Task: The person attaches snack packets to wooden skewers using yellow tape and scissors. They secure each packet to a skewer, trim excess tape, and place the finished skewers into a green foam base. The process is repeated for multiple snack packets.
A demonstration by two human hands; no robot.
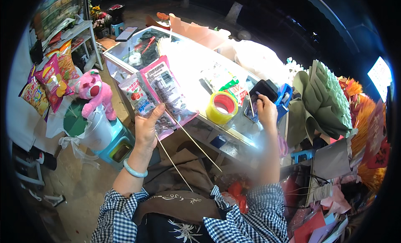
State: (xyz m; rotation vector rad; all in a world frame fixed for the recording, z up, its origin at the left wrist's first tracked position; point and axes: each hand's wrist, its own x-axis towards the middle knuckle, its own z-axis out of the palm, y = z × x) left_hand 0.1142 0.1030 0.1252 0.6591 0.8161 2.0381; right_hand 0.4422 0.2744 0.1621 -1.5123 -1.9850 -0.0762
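Observation:
My left hand is closed around a pink-edged snack packet and a smaller white and blue snack packet. Two thin wooden sticks run down from these packets toward my lap. At the right end of the glass-topped counter, my right hand has its fingers bent and pinched over a small container. Whatever lies between those fingertips is too small to make out. Beside that container stand an open black case and a blue tape dispenser. A wide yellow tape roll sits left of my right hand.
A strong light whitens the middle of the counter. On my left, a pink plush bear sits on a white bucket, with several snack bags behind. Green-wrapped flowers stand on the right. A phone is at the counter's far corner.

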